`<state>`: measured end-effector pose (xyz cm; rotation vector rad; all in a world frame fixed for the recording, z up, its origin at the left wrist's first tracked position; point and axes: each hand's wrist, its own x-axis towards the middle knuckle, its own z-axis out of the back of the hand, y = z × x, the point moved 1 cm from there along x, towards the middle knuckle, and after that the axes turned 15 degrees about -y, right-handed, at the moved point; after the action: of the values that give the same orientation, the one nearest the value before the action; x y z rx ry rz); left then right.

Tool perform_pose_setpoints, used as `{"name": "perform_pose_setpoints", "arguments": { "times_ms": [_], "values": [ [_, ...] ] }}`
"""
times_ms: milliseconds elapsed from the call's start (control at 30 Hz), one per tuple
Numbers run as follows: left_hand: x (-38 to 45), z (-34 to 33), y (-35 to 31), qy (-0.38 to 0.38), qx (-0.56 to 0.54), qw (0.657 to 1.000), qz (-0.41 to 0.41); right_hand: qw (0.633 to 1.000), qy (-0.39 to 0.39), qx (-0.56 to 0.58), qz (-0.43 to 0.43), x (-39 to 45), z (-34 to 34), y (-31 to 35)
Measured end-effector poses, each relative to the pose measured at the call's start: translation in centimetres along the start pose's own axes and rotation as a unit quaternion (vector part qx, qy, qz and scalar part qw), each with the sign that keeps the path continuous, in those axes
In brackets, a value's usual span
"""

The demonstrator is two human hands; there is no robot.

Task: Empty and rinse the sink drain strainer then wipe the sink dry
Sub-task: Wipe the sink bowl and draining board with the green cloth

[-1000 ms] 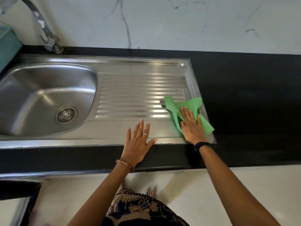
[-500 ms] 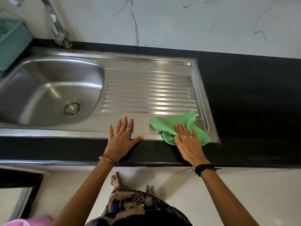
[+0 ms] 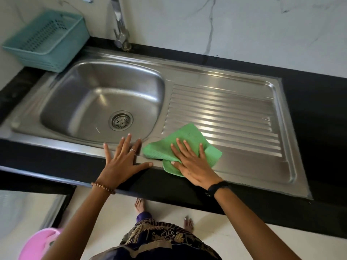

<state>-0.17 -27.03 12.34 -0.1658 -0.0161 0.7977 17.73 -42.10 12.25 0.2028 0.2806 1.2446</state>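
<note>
A steel sink [image 3: 187, 72] with a ribbed drainboard [image 3: 234, 113] is set in a black counter. The round drain strainer [image 3: 121, 120] sits in the basin floor. A green cloth [image 3: 187, 137] lies on the front left of the drainboard. My right hand [image 3: 191, 162] presses flat on the cloth with straight fingers. Just left of it, my left hand [image 3: 122, 162] rests flat with spread fingers on the sink's front rim and the counter edge.
A teal plastic basket [image 3: 47, 40] stands at the back left of the black counter [image 3: 319, 109]. The chrome tap [image 3: 120, 25] rises behind the basin. A pink tub [image 3: 37, 246] is on the floor at lower left, and bare feet show below the counter.
My right hand has slid the green cloth leftward along the drainboard's front edge, close to my left hand. The view has shifted so the whole basin and basket show.
</note>
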Motion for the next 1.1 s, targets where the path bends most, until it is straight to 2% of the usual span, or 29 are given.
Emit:
{"name": "perform_pose_setpoints", "arguments": {
  "times_ms": [167, 333, 433, 533, 700, 833, 1000, 1100],
  "values": [
    [1.4, -0.2, 3.9, 0.019, 0.015, 0.999, -0.033, 0.999, -0.011, -0.036, 0.007, 5.7, -1.0, 2.6],
    [1.4, 0.1, 5.0, -0.018, 0.005, 0.996, -0.087, 0.996, -0.042, -0.075, -0.014, 11.3, -1.6, 5.3],
    [1.6, 0.7, 6.5, -0.025, 0.006, 0.994, -0.103, 0.995, -0.046, -0.091, -0.020, 10.8, -2.0, 5.8],
    [2.0, 1.1, 8.3, -0.008, 0.011, 0.993, -0.116, 0.997, -0.035, -0.062, -0.012, 8.1, -2.2, 6.7],
    [2.4, 1.7, 10.7, -0.011, 0.008, 0.995, -0.094, 1.000, 0.003, 0.026, -0.001, 4.6, -1.6, 8.1],
    [1.7, 2.4, 12.3, 0.003, 0.006, 0.997, -0.079, 0.992, 0.032, 0.119, 0.011, 5.7, -0.7, 8.4],
    [1.1, 3.5, 14.5, -0.022, -0.032, 0.999, -0.029, 0.989, 0.070, 0.120, 0.060, 9.8, -1.8, 12.3],
    [1.3, 3.8, 15.6, -0.021, -0.038, 0.999, -0.019, 0.991, 0.046, 0.106, 0.072, 11.2, -2.7, 14.7]
  ]
}}
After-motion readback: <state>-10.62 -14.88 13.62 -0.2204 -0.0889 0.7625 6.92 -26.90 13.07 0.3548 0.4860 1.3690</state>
